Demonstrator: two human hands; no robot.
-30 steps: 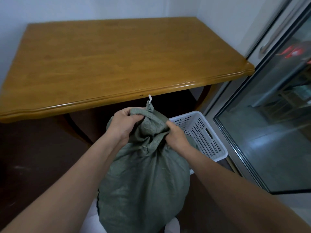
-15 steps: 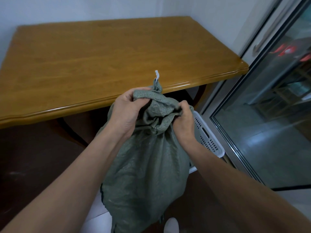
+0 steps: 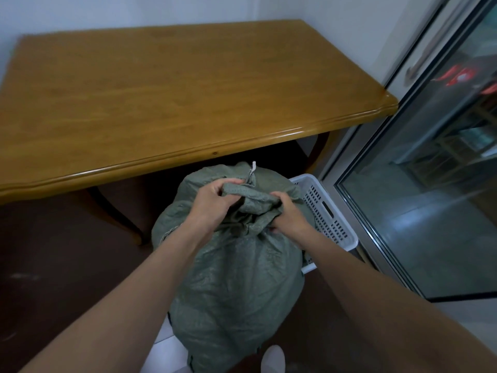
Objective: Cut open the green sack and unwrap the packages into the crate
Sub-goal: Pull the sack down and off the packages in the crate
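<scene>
Looks down on a honey-brown wooden table (image 3: 174, 90) spanning 9 to 2 o'clock – bare glossy top, moulded scalloped edge catching a soft streak of light. Backs onto a pale wall (image 3: 134, 12) at 12 o'clock and meets a second white wall (image 3: 363, 36) at 1 o'clock. Shows a curved table leg (image 3: 118, 219) at 8 o'clock, standing on a dark brown floor (image 3: 48, 251). Takes in a framed glass door (image 3: 430, 211) from 2 to 4 o'clock, long metal handle (image 3: 426, 48) near the top – red shapes (image 3: 457, 75) and wooden shelving (image 3: 441, 154) dim behind the pane.
</scene>
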